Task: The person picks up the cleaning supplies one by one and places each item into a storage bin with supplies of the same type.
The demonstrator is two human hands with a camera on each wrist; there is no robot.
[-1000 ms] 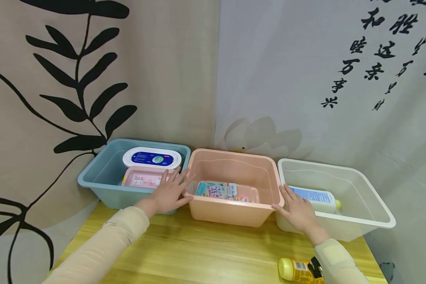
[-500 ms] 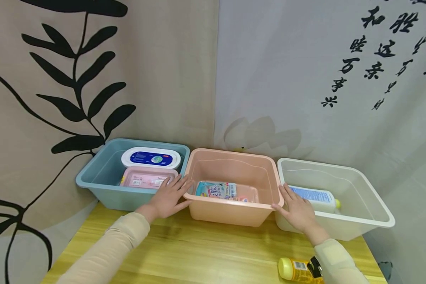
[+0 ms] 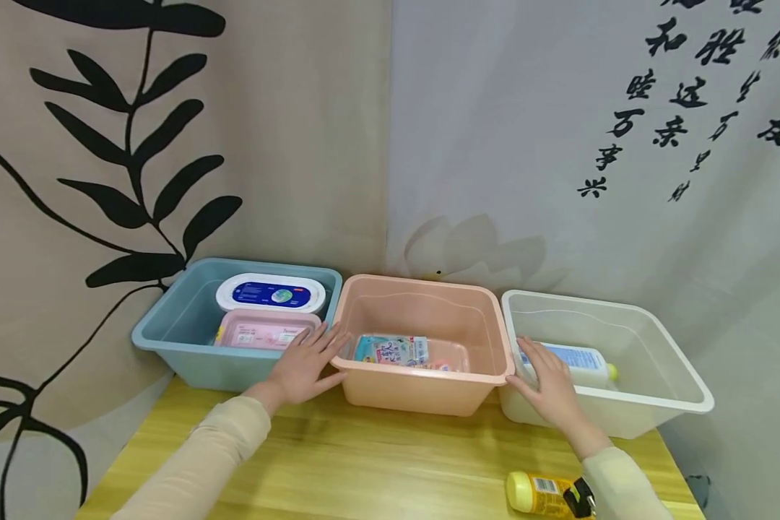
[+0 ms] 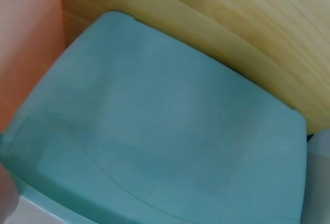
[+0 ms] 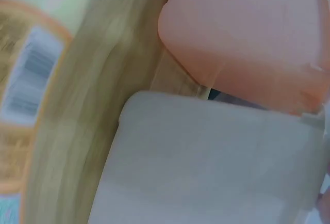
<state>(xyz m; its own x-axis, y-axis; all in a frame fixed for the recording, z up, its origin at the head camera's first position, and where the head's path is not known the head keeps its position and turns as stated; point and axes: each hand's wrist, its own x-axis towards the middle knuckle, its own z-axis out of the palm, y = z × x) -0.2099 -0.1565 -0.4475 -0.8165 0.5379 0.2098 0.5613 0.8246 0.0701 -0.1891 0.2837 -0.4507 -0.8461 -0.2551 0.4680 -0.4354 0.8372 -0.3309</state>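
My left hand (image 3: 302, 368), fingers spread and nearly straight, rests at the front right corner of the blue bin (image 3: 195, 361), with its thumb toward the peach bin (image 3: 416, 393). Inside the blue bin lie a white oval pack with a dark blue label (image 3: 273, 293) and a pink pack (image 3: 266, 331). My right hand (image 3: 549, 383) lies with extended fingers over the front left corner of the white bin (image 3: 650, 415); its thumb tip is right by the peach bin's corner. A white bottle with a blue label (image 3: 578, 361) lies in the white bin.
A blue printed packet (image 3: 393, 350) lies in the peach bin. Near the front right of the wooden table (image 3: 351, 462), a yellow bottle (image 3: 539, 493) lies on its side, partly behind the right wrist's camera. A printed curtain (image 3: 455, 144) hangs behind the bins.
My left fingers have drawn back from over the pink pack to the blue bin's rim. The right hand has shifted slightly right relative to the peach bin. The head view has turned a little.
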